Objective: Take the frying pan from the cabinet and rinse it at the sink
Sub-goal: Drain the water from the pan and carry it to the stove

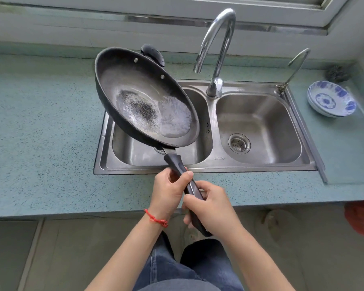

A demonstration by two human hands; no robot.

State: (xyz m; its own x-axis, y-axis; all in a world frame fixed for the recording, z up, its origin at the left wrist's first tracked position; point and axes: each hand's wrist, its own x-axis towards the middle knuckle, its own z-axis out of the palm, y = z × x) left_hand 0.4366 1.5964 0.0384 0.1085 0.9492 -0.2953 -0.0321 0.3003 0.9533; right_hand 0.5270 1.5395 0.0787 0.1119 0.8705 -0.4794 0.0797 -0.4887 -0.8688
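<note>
Both hands close round the long black handle [185, 183] of the dark non-stick frying pan [143, 97]. Going left to right, the left hand [168, 191], a red string at its wrist, grips the handle nearer the bowl with fingers and thumb curled round it; the right hand [210, 206] wraps the handle's tail end.

The pan hangs tilted over the left basin of the stainless steel double sink [206, 164], clear of the metal. A shallow pool of water lies against its lower right wall, so the rinsing step looks under way, probably a swirl.

Its long axis runs from the hands up and leftward, the bowl pointing away toward the back wall, its open face toward the camera.

Next, I judge, the water wants tipping into the basin with a firm two-handed roll, watching the curved chrome tap [216, 49] just to the right.
</note>
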